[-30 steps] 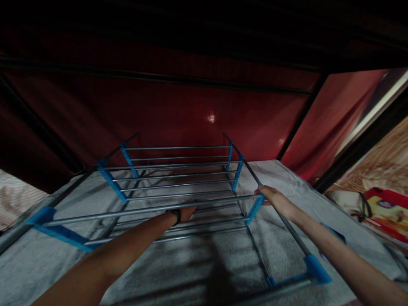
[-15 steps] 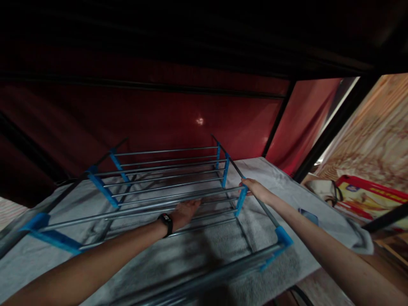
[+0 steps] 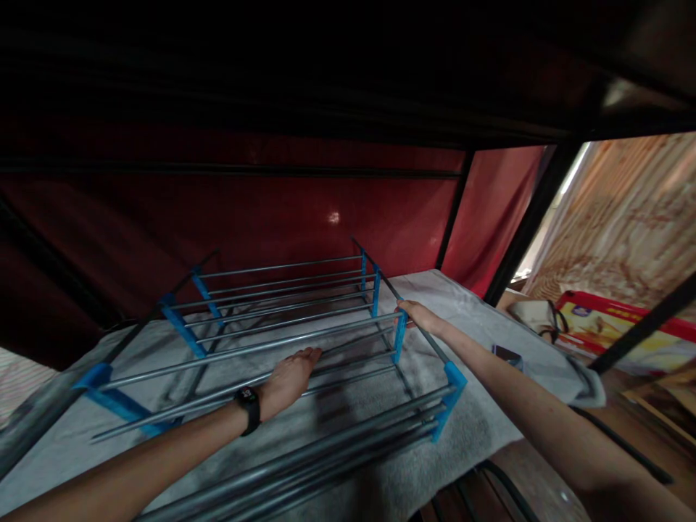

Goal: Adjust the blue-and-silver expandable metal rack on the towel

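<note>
A rack of grey metal tubes with blue plastic brackets lies across a pale cloth. My left hand (image 3: 291,375), with a black band on its wrist, is wrapped over a thin tube (image 3: 217,395) in the rack's middle; that tube's left end sticks out past the left bracket (image 3: 122,406). My right hand (image 3: 416,317) grips the top of a blue bracket (image 3: 399,339) on the rack's right side, where it meets the long side tube. More tubes (image 3: 348,453) cross the near part of the rack, joined to another blue bracket (image 3: 450,399).
The pale cloth (image 3: 462,319) covers the surface beneath. A small dark blue box (image 3: 507,357) lies right of my right arm. Red sheeting (image 3: 304,225) hangs behind, within a black frame (image 3: 536,217). A red and yellow package (image 3: 614,330) is at the far right.
My left hand has moved left and nearer, and the tube under it has shifted, its left end now past the bracket. My right hand keeps its grip. The view has turned slightly.
</note>
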Tool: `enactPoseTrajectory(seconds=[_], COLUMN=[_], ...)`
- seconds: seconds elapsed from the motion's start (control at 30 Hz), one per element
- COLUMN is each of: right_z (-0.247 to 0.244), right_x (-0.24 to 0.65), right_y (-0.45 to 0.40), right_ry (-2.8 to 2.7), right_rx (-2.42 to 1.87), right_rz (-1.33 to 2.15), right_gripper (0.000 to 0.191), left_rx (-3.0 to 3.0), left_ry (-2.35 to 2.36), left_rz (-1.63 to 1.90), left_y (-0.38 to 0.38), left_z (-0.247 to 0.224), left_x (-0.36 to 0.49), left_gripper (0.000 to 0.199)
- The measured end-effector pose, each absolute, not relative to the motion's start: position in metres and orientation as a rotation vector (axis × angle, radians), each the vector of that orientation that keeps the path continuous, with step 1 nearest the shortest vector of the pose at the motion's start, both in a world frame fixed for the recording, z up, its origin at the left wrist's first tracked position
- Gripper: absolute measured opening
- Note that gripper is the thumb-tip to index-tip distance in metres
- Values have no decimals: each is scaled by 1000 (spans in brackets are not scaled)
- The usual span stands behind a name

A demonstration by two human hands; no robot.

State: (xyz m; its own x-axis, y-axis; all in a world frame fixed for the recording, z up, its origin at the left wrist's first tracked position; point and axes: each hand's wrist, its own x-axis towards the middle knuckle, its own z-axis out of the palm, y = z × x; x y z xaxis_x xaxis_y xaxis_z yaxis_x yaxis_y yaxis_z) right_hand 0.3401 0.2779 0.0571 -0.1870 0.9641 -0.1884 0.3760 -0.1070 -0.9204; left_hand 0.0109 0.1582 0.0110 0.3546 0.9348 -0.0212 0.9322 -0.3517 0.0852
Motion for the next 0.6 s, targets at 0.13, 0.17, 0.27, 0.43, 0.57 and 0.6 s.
enactPoseTrajectory(seconds=[0.13,0.17,0.27,0.43,0.57,0.6], right_z=[53,52,52,54,55,55], right_x=[340,340,341,340,339,339], right_y=[280,280,279,279,277,276], right_ry=[-1570,-1571,-1585,-1588,-1599,-1601], right_rx=[-1493,-1496,-1505,-1525,-1512,-1501], right_rz=[1297,1301,1319,1319,1284,1270], right_gripper=[31,32,37,35,33,33], left_rx=[2438,2423,2392,2362,2362,2358], left_ry=[1722,1707,1672,1636,1633,1632], left_rz=[138,157,180,172,147,145], left_y=[158,158,157,153,154,155], left_z=[9,8,5,10,13,13], left_x=[8,7,5,2,3,4], left_gripper=[70,70,72,70,70,70])
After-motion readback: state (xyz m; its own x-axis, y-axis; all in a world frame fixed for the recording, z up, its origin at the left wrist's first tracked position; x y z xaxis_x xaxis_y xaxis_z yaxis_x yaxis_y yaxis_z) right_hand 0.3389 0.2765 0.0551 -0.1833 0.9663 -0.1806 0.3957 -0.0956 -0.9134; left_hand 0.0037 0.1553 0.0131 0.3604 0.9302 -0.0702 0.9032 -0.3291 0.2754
